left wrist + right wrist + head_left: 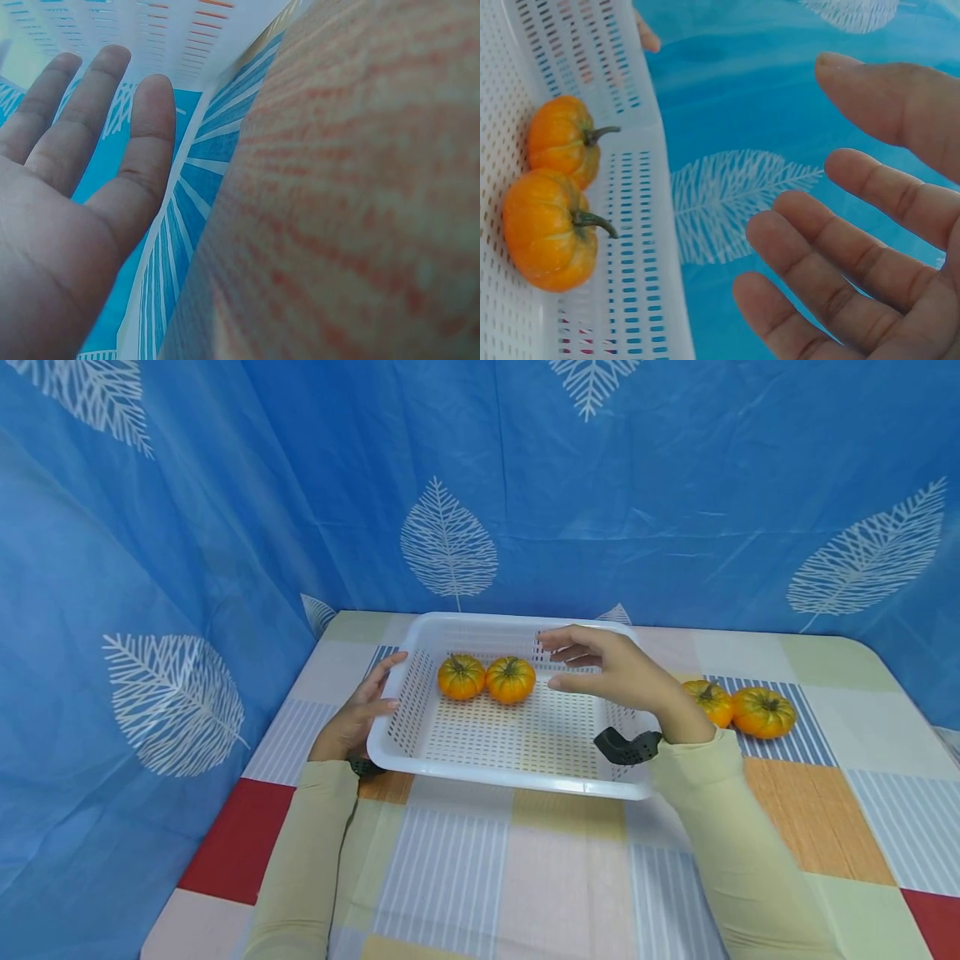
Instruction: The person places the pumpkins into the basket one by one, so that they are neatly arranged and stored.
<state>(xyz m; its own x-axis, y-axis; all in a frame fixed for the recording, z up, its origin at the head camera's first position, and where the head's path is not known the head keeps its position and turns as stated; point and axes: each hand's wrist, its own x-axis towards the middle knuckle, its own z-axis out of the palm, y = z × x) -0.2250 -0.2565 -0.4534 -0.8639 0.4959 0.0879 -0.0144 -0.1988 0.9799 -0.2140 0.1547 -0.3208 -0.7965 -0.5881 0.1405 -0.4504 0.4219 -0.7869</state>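
A white perforated plastic basket [480, 781] stands on the table with two small orange pumpkins [461, 677] side by side in its back left part. At its left end is my left hand [358, 714], thumb and fingertips right at the rim; the left wrist view shows the fingers [154, 120] nearly straight against the basket wall. My right hand [622, 670] hovers over the basket's right part, fingers spread and holding nothing. In the right wrist view its thumb [885, 94] stands apart from the fingers, and both pumpkins [551, 229] show their stems.
Two more orange pumpkins [763, 712] sit on the table right of the basket, one partly hidden behind my right wrist. A patchwork checked cloth [566, 877] covers the table. Blue curtains [637, 510] with white leaf prints hang behind and to the left.
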